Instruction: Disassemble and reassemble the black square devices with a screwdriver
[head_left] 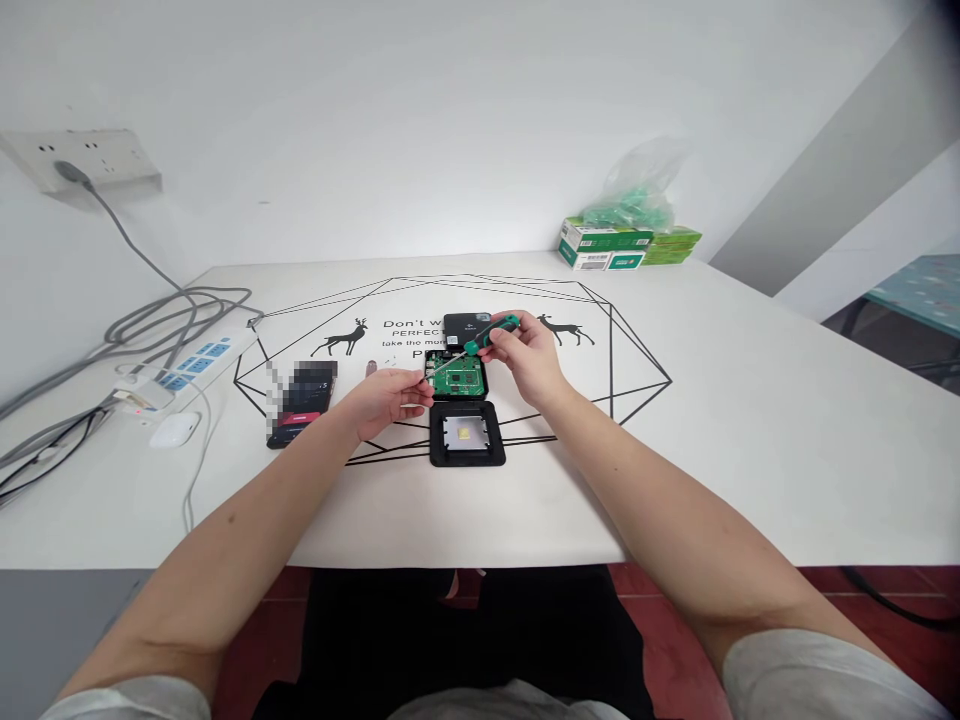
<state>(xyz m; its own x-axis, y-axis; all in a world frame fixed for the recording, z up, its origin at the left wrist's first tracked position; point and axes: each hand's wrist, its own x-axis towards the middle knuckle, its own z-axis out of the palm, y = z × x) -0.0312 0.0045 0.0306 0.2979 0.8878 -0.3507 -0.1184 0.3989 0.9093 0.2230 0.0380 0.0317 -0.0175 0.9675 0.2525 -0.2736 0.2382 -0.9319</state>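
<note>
My right hand [525,355] is closed around the green and black handle of a screwdriver [491,333]. Its thin shaft slants down to the left across a green circuit board [463,378], which lies in a black open case. The fingertips of my left hand [390,398] are pinched together at the screwdriver's tip, by the board's left edge; whatever they hold there is too small to name. Nearer me lies a black square cover [469,462] with a silver metal plate inside. Behind the board is a black box [466,328] with a small white label, partly hidden by the screwdriver.
At left lie a phone [304,405], a white earbud case [175,430] and a power strip [199,365] with tangled cables. A small brownish object [371,368] and tiny bits lie behind my left hand. Green-white boxes [606,245] under a plastic bag [637,200] stand at the back right.
</note>
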